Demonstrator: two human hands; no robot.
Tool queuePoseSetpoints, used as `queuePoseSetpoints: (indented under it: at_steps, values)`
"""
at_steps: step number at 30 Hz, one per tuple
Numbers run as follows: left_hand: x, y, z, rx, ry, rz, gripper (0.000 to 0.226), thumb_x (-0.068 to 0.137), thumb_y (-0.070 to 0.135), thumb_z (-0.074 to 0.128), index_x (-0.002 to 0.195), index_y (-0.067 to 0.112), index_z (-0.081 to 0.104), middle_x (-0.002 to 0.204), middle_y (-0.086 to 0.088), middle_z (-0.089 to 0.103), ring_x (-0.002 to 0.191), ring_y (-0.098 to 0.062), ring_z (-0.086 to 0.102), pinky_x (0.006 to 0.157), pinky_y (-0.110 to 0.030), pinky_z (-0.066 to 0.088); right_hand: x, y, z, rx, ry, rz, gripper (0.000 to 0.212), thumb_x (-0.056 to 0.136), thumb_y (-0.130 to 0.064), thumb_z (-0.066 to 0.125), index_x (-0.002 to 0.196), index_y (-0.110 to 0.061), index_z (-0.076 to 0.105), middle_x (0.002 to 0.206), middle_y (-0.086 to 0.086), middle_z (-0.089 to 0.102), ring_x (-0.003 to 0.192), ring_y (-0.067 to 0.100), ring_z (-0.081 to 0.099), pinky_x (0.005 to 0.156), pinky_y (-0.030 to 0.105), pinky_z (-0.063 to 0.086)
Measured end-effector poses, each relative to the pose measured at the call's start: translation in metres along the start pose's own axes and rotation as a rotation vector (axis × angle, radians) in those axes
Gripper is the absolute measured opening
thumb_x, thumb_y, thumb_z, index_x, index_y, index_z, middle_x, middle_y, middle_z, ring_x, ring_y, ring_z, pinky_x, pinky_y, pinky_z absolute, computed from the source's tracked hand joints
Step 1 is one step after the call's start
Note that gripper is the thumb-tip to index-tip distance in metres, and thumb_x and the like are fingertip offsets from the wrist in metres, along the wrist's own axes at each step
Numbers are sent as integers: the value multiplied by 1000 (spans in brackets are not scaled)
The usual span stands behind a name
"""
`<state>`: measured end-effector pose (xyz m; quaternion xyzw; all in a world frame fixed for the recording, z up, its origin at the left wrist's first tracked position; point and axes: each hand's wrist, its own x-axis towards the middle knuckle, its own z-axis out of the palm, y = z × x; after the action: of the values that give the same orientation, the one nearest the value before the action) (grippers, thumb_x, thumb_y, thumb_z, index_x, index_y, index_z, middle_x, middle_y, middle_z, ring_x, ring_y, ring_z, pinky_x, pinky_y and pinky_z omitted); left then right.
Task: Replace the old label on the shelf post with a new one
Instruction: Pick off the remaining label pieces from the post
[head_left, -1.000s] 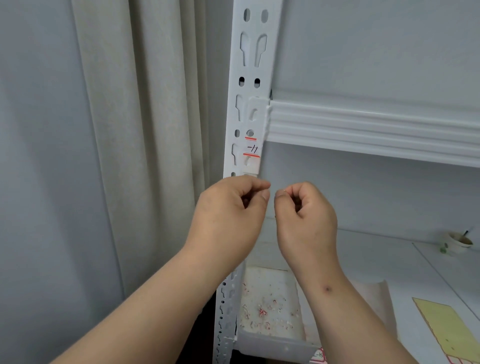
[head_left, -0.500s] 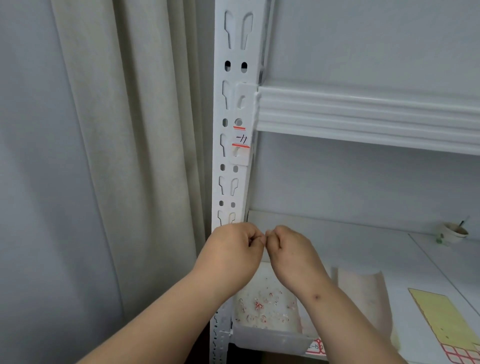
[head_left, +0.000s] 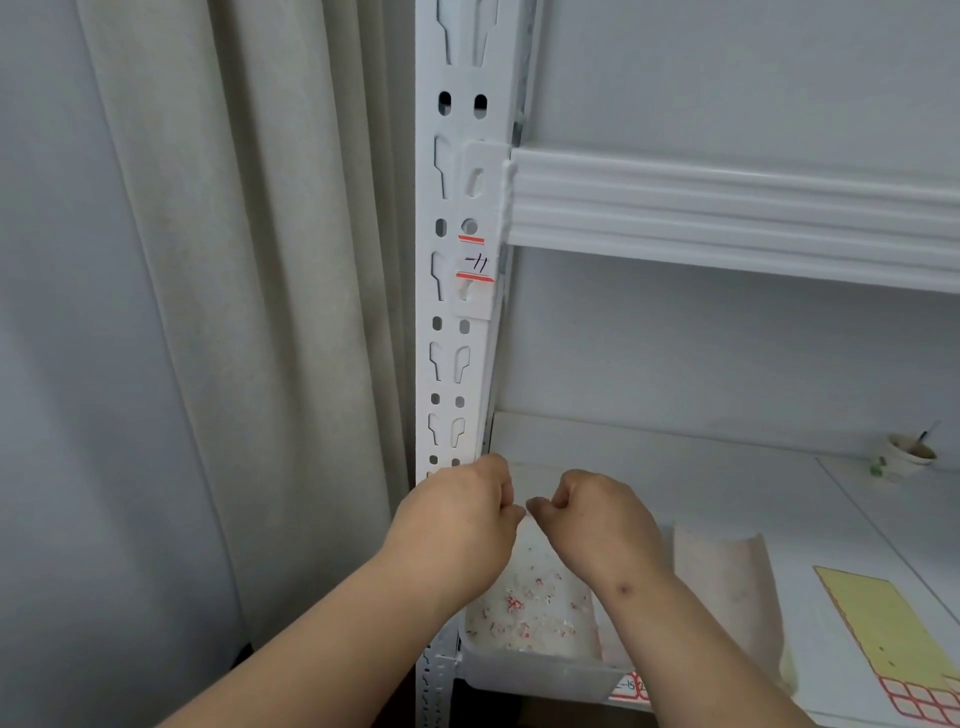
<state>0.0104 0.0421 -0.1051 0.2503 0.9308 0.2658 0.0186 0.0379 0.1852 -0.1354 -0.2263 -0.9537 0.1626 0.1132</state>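
Both curled hands (head_left: 524, 514) have dropped below the paper label (head_left: 476, 264).

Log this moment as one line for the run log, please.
stage: label handling | left hand: curled, beside right hand | held item: too small to tell | red-striped white label: on white slotted metal shelf post | hands below label

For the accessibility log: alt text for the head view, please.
Two hands, left hand and right hand, fingers curled, nearly touch low before a white slotted shelf post; higher up, a label with red lines remains stuck on it.
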Motion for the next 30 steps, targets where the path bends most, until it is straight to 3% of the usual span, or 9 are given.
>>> queuePoseSetpoints:
  at_steps: [2, 6, 10, 13, 15, 17, 20, 26, 30]
  values:
    - [1, 0, 0, -9, -12, -10, 19, 96, 35, 55, 81, 26, 48, 80, 2, 68, 73, -16, 61, 66, -30, 51, 0, 1, 1, -6, 14, 6, 27, 91, -42, 50, 75, -20, 56, 78, -4, 63, 76, 19, 61, 68, 29, 51]
    - [2, -1, -3, -114, -45, -26, 14, 96, 32, 55, 85, 23, 59, 84, 3, 73, 79, -16, 70, 76, -38, 59, 1, -2, 2, 80, 41, -38, 17, 93, -28, 49, 88, -20, 64, 88, -3, 65, 82, 19, 62, 70, 29, 50]
    - [0, 1, -24, -236, 11, 10, 23, 97, 35, 53, 80, 23, 62, 72, 2, 72, 70, -16, 70, 71, -39, 59, 0, -23, -15, 278, 169, -91, 37, 97, -35, 43, 65, -19, 51, 62, -4, 54, 61, 18, 52, 54, 30, 40]
    - [-5, 4, -42, -251, 237, 121, 34, 95, 40, 54, 68, 20, 57, 57, 0, 61, 55, -14, 57, 59, -37, 53, -5, -45, -35, 518, 348, -147, 43, 95, -41, 41, 67, -12, 56, 62, 1, 56, 60, 16, 53, 56, 32, 42]
    - [-10, 8, -54, -331, 470, 201, 28, 93, 34, 60, 67, 24, 55, 57, 2, 56, 58, -15, 53, 53, -28, 45, -9, -59, -48, 621, 499, -243, 38, 95, -36, 46, 65, -14, 52, 63, -2, 54, 62, 12, 51, 56, 23, 40]
    - [-12, 11, -64, -457, 664, 272, 18, 91, 23, 66, 75, 26, 59, 71, 8, 62, 68, -10, 57, 58, -20, 46, -13, -71, -59, 668, 622, -338, 30, 95, -29, 51, 67, -22, 49, 67, -8, 51, 67, 9, 50, 57, 15, 37]
    - [-5, 9, -80, -466, 868, 361, 6, 85, 20, 66, 86, 24, 62, 77, 14, 59, 79, -2, 56, 73, -9, 44, -14, -86, -66, 698, 687, -409, 15, 91, -32, 51, 82, -22, 57, 82, -9, 54, 77, 5, 52, 68, 15, 40]
    - [20, 10, -96, -443, 1013, 382, 12, 83, 16, 69, 95, 13, 70, 95, 6, 54, 91, -7, 51, 85, -18, 44, -7, -103, -66, 710, 734, -418, 13, 88, -26, 58, 99, -17, 58, 102, -3, 52, 91, 12, 58, 77, 8, 39]
    - [33, 11, -93, -465, 1054, 425, 15, 82, 8, 71, 97, 11, 72, 100, 1, 55, 98, -20, 58, 89, -23, 46, -4, -114, -65, 779, 722, -365, 12, 89, -32, 57, 97, -23, 54, 100, -7, 57, 92, 11, 60, 75, 16, 45]
